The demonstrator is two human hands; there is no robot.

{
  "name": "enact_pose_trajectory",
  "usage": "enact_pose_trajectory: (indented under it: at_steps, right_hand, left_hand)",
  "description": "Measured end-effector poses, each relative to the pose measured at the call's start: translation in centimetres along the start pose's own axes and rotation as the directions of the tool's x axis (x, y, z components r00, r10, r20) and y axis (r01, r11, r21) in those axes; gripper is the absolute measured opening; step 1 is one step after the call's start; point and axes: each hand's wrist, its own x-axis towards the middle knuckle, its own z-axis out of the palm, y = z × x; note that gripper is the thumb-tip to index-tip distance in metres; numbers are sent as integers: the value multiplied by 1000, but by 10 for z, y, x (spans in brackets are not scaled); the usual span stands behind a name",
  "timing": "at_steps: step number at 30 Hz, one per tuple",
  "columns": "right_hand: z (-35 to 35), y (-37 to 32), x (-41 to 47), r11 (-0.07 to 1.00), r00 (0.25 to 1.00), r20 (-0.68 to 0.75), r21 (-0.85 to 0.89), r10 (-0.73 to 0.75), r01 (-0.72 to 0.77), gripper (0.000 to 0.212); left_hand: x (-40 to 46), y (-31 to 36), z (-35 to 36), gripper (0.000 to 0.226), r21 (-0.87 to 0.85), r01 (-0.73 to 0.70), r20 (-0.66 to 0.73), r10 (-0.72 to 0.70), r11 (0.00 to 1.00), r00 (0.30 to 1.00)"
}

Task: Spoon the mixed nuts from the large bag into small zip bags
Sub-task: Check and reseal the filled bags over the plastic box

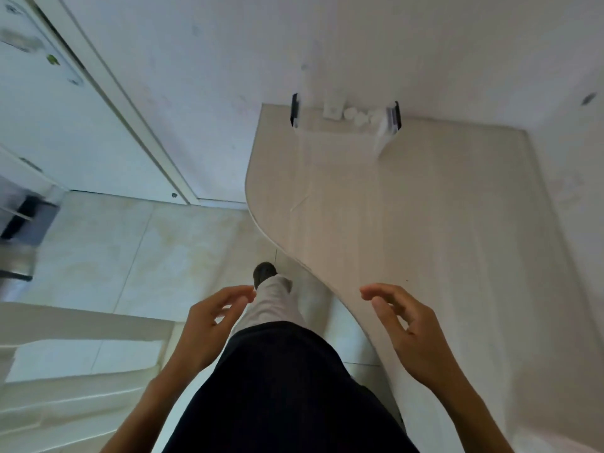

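Clear plastic box on table, perhaps small white lids inside, hands empty

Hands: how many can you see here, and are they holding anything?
2. The left hand hangs over the floor beside the leg; the right hand hovers over the table edge. Both have loosely curled fingers and hold nothing.

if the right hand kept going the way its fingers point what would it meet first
The right hand hangs open over the table edge, fingers pointing left toward the left hand. Nothing lies between them but the trouser leg below, so probably the left hand, though depth is unclear.
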Motion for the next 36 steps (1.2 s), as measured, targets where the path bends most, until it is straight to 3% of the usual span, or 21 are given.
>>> enact_pose_trajectory:
  at_steps: [9, 19, 27, 36]
  right_hand:
    - [69, -53, 139, 997, 989, -135, 51, 68, -62, 21]
    - [149, -116, 257, 980, 936, -302, 141, 179, -142, 26]
    - [167, -116, 307, 951, 860, -422, 227, 288, -208, 24]
    - [100, -83, 349, 925, 721, -583, 285, 374, -249, 17]
  left_hand:
    - [166, -13, -91, 23, -80, -83, 80, 89, 993, 993]
    - [318, -14, -217, 22, 63, -106, 238, 88, 992, 967]
    - [414, 9, -212, 19, 119, -164, 451, 94, 979, 887]
    - [521, 74, -144, 18, 179, -277, 633, 105, 944, 767]
